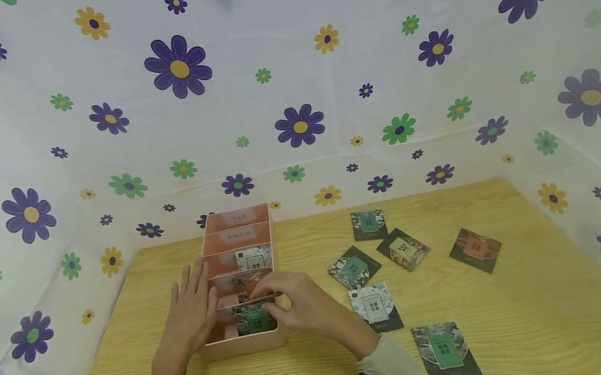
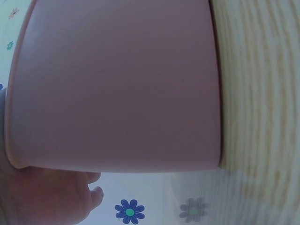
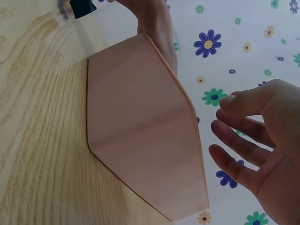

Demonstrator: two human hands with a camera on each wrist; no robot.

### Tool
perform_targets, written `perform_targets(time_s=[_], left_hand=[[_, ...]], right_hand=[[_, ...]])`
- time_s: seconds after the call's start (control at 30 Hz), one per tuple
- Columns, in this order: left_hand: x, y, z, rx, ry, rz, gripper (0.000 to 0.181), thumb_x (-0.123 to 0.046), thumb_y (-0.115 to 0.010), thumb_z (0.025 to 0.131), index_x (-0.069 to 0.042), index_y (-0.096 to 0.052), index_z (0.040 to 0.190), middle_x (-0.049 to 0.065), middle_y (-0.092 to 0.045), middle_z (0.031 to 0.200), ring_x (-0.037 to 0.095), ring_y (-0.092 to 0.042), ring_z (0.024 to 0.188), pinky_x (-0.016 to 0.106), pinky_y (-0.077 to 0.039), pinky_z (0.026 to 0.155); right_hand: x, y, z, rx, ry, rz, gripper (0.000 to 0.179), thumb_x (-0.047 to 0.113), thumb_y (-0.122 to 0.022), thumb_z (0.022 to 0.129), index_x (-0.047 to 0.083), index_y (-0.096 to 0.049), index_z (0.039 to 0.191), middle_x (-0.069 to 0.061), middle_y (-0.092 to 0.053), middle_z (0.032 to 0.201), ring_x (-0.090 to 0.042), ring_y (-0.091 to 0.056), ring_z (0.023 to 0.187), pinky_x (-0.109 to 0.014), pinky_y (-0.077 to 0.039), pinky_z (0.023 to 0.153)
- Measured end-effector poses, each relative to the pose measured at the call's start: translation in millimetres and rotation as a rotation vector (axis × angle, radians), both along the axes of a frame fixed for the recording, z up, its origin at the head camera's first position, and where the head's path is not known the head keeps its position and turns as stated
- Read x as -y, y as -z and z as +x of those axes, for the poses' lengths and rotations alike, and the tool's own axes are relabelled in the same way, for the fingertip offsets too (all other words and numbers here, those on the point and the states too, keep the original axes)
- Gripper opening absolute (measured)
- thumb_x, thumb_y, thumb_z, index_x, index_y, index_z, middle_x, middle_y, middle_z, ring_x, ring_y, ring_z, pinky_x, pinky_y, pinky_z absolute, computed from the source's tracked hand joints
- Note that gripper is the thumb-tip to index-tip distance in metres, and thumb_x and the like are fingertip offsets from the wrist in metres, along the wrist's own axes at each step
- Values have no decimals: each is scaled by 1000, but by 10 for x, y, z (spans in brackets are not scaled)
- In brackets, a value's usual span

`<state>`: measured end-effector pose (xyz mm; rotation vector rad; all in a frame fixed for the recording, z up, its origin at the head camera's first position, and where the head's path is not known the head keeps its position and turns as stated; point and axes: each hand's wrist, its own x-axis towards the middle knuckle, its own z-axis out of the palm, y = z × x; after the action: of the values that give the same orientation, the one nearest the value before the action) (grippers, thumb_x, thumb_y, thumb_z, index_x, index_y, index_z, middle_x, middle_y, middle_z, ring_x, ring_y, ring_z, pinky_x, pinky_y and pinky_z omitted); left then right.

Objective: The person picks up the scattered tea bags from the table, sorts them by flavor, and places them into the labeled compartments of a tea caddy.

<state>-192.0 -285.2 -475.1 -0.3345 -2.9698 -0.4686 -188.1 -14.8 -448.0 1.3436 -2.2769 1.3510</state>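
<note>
A pink divided box (image 1: 244,345) stands on the table, its compartments in a row going away from me. My left hand (image 1: 187,310) rests along its left rim with straight fingers. Over the right rim, my right hand (image 1: 307,305) is at the nearest two compartments, fingers loosely bent. In the right wrist view that hand (image 3: 267,140) shows no packet between its fingers. A green-labelled tea packet (image 1: 254,321) lies in the nearest compartment, a red-labelled packet (image 1: 245,288) in the second, partly hidden by the fingers, and a white packet (image 1: 253,259) in the third.
Right of the box lie several loose tea packets: two green-labelled ones near a yellow-green packet (image 1: 403,249), a white packet (image 1: 376,308), a red packet (image 1: 476,250) and a larger-looking green packet (image 1: 447,352). A flowered cloth (image 1: 247,125) encloses the wooden table (image 1: 550,306).
</note>
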Motion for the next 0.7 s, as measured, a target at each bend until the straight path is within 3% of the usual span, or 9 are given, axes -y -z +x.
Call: perform_targets(time_s=[0.23, 0.53, 0.7], left_hand=[[-2, -5, 8, -2, 2, 2, 60, -26, -31, 112, 4, -17, 162, 22, -11, 170, 44, -3, 155, 69, -8, 119], [10, -6, 3, -4, -6, 3, 60, -25, -33, 111, 4, -17, 162, 21, -10, 170, 44, -4, 155, 69, -8, 119], [8, -10, 1, 1, -4, -6, 61, -26, -33, 111, 4, -17, 162, 21, -10, 170, 45, -5, 155, 69, -9, 119]], right_hand=[[-101, -26, -59, -12, 70, -15, 19, 3, -72, 95, 9, -73, 113, -5, -73, 113, -18, -69, 102, -34, -59, 86], [-299, -100, -158, -38, 191, -40, 24, 2, -75, 93, 9, -74, 116, -3, -72, 115, -18, -69, 106, -28, -58, 86], [-428, -92, -219, -48, 250, -62, 26, 3, -75, 93, 8, -72, 118, -5, -72, 114, -21, -69, 103, -38, -60, 83]])
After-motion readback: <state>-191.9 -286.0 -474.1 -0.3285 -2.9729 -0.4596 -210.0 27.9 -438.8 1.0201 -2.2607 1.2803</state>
